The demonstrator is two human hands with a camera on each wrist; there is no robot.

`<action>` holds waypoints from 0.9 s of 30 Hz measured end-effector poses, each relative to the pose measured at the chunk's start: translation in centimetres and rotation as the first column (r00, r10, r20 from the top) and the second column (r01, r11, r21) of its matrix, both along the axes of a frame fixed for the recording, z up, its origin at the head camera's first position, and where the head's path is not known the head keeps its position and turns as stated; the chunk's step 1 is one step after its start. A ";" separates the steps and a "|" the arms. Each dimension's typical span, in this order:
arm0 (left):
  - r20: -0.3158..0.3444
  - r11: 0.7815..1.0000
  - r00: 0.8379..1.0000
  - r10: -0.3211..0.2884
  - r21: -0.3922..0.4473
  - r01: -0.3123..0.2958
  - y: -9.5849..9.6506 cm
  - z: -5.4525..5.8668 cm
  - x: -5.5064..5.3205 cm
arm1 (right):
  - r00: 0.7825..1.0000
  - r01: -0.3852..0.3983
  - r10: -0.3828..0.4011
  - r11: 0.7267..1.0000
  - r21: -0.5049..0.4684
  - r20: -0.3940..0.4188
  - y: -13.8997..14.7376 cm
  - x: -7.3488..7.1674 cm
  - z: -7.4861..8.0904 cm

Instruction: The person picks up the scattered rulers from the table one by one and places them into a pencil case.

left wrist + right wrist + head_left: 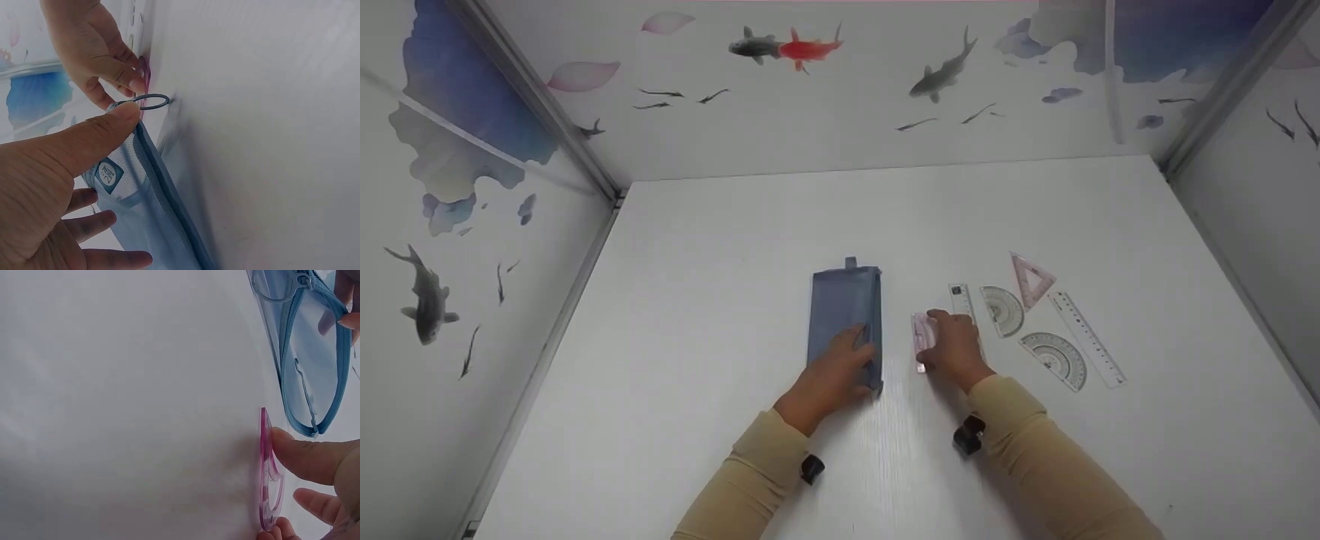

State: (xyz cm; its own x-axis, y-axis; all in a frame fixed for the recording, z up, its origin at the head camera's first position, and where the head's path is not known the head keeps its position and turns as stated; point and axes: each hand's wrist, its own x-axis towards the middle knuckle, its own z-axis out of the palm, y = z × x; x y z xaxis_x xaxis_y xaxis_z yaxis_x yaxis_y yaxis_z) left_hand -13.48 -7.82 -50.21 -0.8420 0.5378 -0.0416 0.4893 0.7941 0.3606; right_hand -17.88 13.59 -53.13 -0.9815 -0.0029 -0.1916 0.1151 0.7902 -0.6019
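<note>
A blue zip pouch (840, 307) lies on the white table, its zipped mouth (285, 360) gaping in the right wrist view. My left hand (831, 375) pinches the pouch's edge near the zip pull ring (153, 102), the other fingers spread. To its right, my right hand (956, 346) holds a pink clear set square (264, 472) by its edges, thumb at one end and fingers at the other. The hand covers part of its outline. A clear ruler (960, 294) lies partly under the right hand.
Right of the right hand lie two clear protractors, one upper (1003, 311) and one lower (1056, 361). Beyond them are a pink triangle set square (1035, 280) and a second clear ruler (1086, 337). White panels with fish prints (825, 97) enclose the table.
</note>
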 end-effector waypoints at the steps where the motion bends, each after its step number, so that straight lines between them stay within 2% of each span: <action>1: 0.003 1.000 1.000 0.002 0.000 -0.002 0.0 0.0 0.0 | 1.000 0.006 -0.006 1.000 -0.011 0.008 0.0 0.0 -0.1; 11: 0.025 1.000 0.999 0.020 -0.016 -0.019 -0.1 0.0 0.0 | 1.000 0.013 -0.012 0.998 -0.056 0.016 0.1 -0.1 -0.2; 15: 0.030 1.000 0.999 0.020 0.003 -0.021 -0.2 0.1 0.0 | 1.000 0.025 -0.023 0.993 -0.112 0.018 0.3 -0.2 -0.1; 22: -0.008 0.999 1.000 0.017 0.051 -0.017 -0.4 0.0 0.2 | 0.995 0.060 -0.047 0.986 -0.153 0.085 0.4 -0.1 -0.2; 27: -0.001 0.997 0.999 0.033 0.068 -0.033 -0.5 0.0 0.2 | 0.992 0.092 -0.072 0.975 -0.204 0.103 0.6 0.1 0.0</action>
State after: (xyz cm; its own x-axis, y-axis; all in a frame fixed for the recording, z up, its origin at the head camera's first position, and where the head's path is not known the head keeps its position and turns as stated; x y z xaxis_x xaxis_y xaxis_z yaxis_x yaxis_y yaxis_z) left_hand -13.26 -8.37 -50.22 -0.8593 0.5114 -0.0044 0.4642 0.7836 0.4130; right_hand -17.80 14.17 -53.15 -0.9574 0.0276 -0.2874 0.2390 0.6343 -0.7352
